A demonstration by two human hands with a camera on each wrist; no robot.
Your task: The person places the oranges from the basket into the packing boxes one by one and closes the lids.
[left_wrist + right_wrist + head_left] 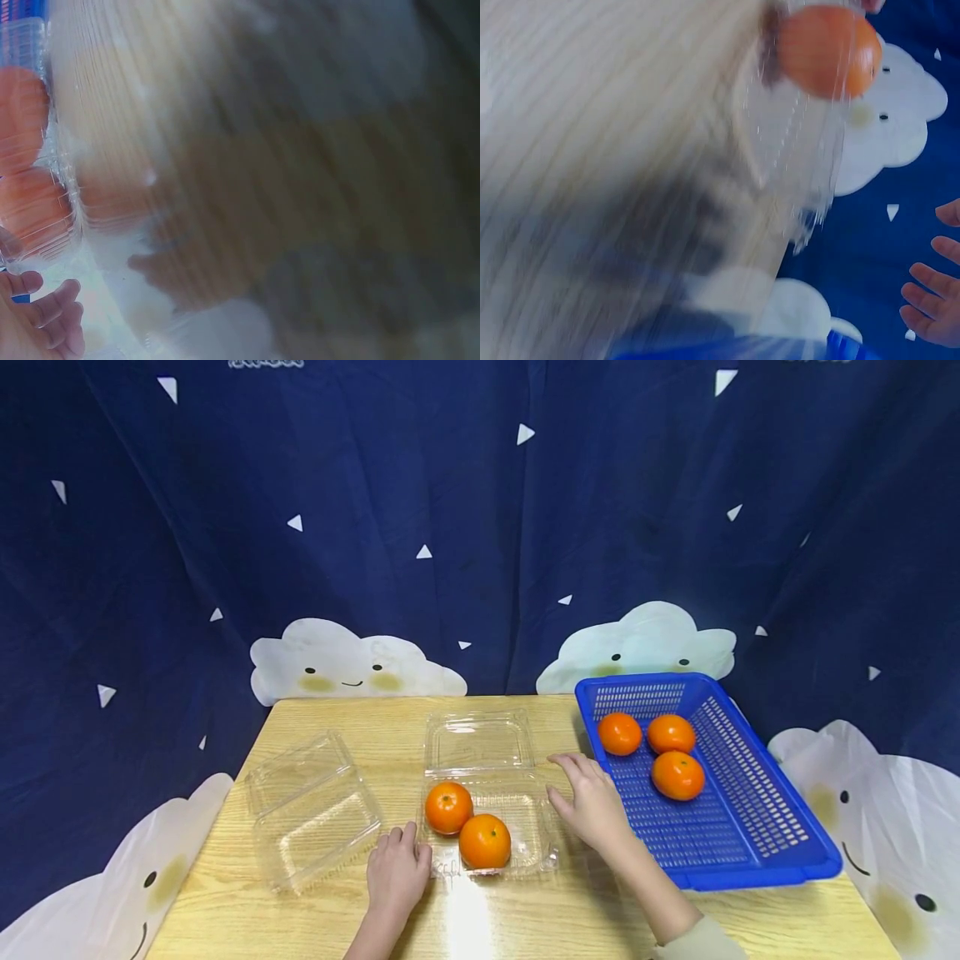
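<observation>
Two oranges sit in the near half of an opened clear plastic clamshell box [525, 827]: one orange [448, 807] at the left and another orange [484, 842] nearer the front. Its lid [477, 742] lies folded back on the far side. My left hand [399, 870] rests beside the box's near left corner, fingers loosely bent and holding nothing; the left wrist view shows its fingers [64, 311] close to the plastic wall. Over the right side of the box, between it and the blue basket, my right hand [588, 800] hovers with thumb and fingers spread, nothing in it.
A blue plastic basket [750, 868] stands at the right with several oranges [677, 776] toward its far left. A second clear clamshell box [322, 839] lies opened at the left of the wooden table [225, 893]. Behind hangs a dark blue curtain [360, 577].
</observation>
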